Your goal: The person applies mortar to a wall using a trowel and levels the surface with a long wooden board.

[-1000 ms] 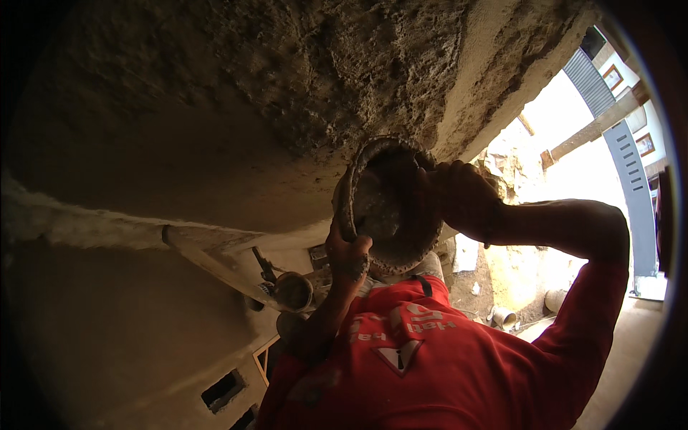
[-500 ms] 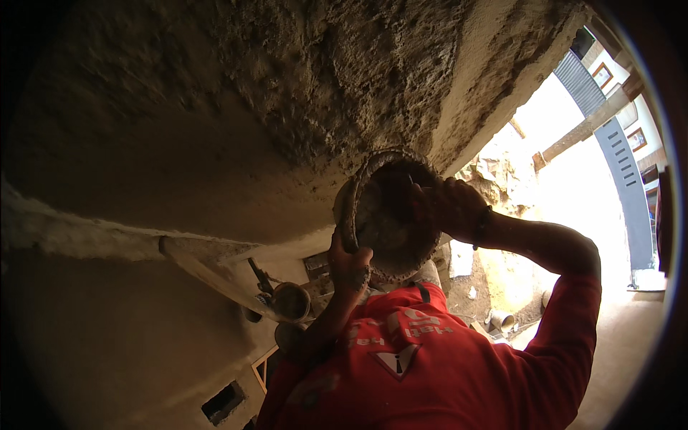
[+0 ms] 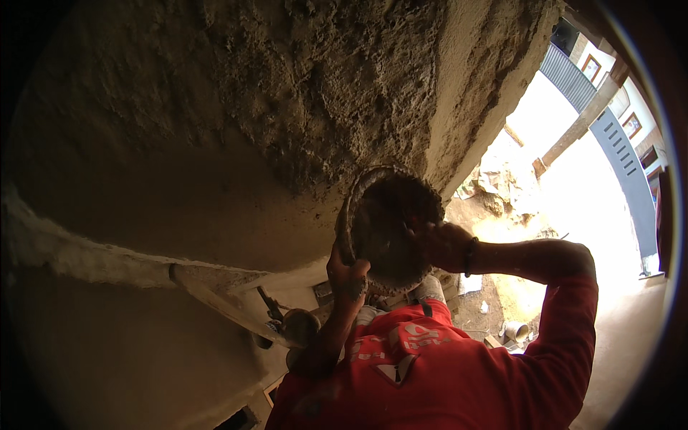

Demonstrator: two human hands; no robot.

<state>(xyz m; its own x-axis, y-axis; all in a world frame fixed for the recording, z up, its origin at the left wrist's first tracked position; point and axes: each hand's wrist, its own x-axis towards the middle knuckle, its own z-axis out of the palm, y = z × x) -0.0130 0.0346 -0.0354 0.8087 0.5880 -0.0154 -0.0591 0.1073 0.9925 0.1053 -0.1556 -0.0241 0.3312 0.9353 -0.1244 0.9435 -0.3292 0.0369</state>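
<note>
Bucket (image 3: 378, 215) is being gripped by left hand (image 3: 348, 274), right hand (image 3: 450, 248)'s grasp being indiscernible; wall (image 3: 337, 93) seems smoothed toward nine o'clock, unfinished toward twelve.

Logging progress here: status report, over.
Left grip holding dark, round, crusted bowl at its left side. Right grip at opening, hold unclear. Rough brown wall beyond.

Your left hand (image 3: 349, 278): most fingers hidden behind the bowl (image 3: 347, 226). Your right hand (image 3: 448, 248): fingertips lost in the bowl's shadow (can't tell whether they grip a tool). Bowl's contents too dark to read. Bucket (image 3: 298, 325) partly covered by your left forearm (image 3: 332, 332). Red shirt (image 3: 444, 373) cut off by the lower edge
</note>
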